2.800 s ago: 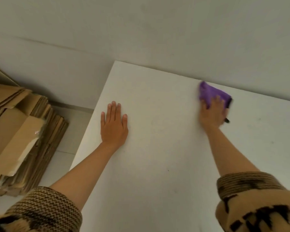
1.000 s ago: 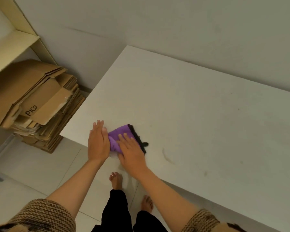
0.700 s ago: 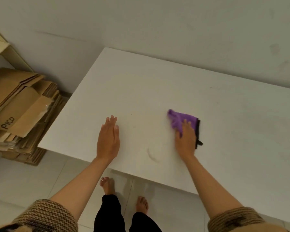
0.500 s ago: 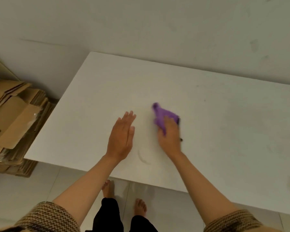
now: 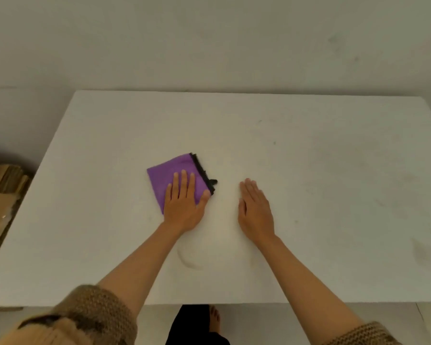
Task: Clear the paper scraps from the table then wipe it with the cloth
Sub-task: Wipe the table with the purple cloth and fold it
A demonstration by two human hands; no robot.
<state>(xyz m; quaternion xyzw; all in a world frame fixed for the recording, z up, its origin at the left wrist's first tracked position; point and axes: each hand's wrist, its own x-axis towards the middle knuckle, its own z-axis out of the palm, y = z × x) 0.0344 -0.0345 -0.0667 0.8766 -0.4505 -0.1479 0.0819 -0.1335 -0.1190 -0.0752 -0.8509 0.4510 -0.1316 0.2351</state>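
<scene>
Purple folded microfibre cloth with black trim (image 5: 178,174) lies mid white counter (image 5: 309,170), pinned under flat, open left hand (image 5: 184,199). Right hand (image 5: 255,207) flat, open, empty, just beside. No scraps visible. Risk: palm-only pressure lets cloth bunch or slide out; curved smear (image 5: 188,261) near front edge gets missed.

White desk (image 5: 334,183): purple cloth (image 5: 169,173) laid flat near centre, at 9 o'clock of the right hand (image 5: 255,210); left hand (image 5: 184,205) pressed flat on it.
</scene>
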